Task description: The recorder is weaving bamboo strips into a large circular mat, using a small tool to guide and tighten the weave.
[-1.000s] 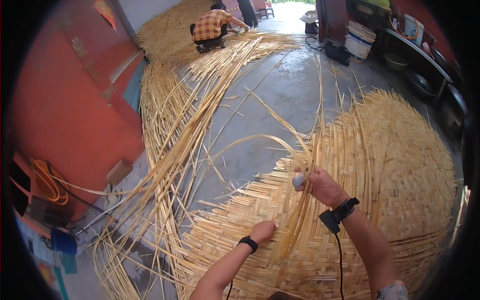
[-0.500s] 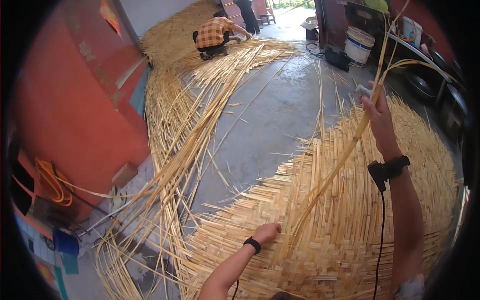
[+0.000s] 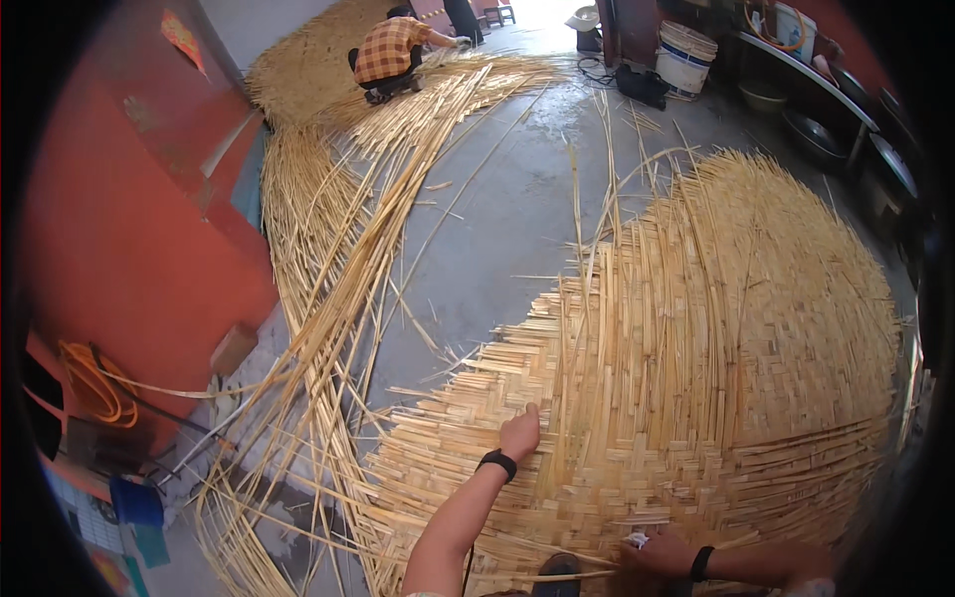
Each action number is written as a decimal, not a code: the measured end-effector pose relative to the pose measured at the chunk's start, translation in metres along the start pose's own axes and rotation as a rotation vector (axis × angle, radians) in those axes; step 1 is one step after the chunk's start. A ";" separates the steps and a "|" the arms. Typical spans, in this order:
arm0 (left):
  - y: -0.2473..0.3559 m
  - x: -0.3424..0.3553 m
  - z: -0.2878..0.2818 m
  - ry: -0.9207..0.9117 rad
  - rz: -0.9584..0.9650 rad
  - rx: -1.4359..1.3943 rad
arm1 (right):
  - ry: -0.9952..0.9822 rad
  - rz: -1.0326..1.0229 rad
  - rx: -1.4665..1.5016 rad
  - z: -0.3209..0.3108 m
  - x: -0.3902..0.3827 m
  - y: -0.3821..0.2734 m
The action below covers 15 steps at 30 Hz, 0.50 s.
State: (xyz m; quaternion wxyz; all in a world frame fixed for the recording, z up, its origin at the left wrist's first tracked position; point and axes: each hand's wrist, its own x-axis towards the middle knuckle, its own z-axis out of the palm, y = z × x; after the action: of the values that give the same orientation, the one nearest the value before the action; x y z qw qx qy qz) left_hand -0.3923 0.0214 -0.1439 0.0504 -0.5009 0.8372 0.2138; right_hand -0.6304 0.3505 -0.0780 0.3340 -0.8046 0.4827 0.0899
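A large woven mat of pale split-bamboo strips (image 3: 776,348) fills the lower right, with loose ends along its ragged left edge. My left hand (image 3: 519,431), with a black wristband, rests on the mat near that edge, fingers curled; what is in them is hidden. My right hand (image 3: 657,552) is low near the bottom edge, closed round a small whitish object (image 3: 637,540), with strips beside and beneath it; whether it still grips a strip I cannot tell. A dark shoe (image 3: 559,572) shows between my hands.
Long loose strips (image 3: 378,249) lie along the left by a red wall (image 3: 129,259). A person in a checked shirt (image 3: 383,55) squats on strips at the back. Buckets (image 3: 684,60), basins (image 3: 811,134) and a black bag (image 3: 642,88) line the back right. An orange hose (image 3: 99,383) lies left.
My right hand swung up and away with long strips, and is now down at the bottom edge; those raised strips are no longer upright. My left hand has moved slightly up the mat.
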 end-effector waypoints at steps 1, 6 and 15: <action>-0.004 0.001 0.000 0.021 0.032 0.017 | 0.178 -0.092 -0.185 0.025 -0.015 -0.012; -0.001 -0.004 -0.038 0.223 0.175 -0.092 | 0.280 -0.124 -0.112 0.032 -0.004 0.012; 0.069 -0.069 -0.047 0.220 0.527 0.000 | 0.322 0.122 0.074 -0.029 -0.020 0.013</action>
State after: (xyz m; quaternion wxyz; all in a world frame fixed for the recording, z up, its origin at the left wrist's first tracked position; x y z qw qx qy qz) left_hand -0.4113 0.0865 -0.0600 -0.0980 -0.2863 0.9389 0.1641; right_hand -0.6566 0.3423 -0.0521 0.2754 -0.7650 0.5809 -0.0379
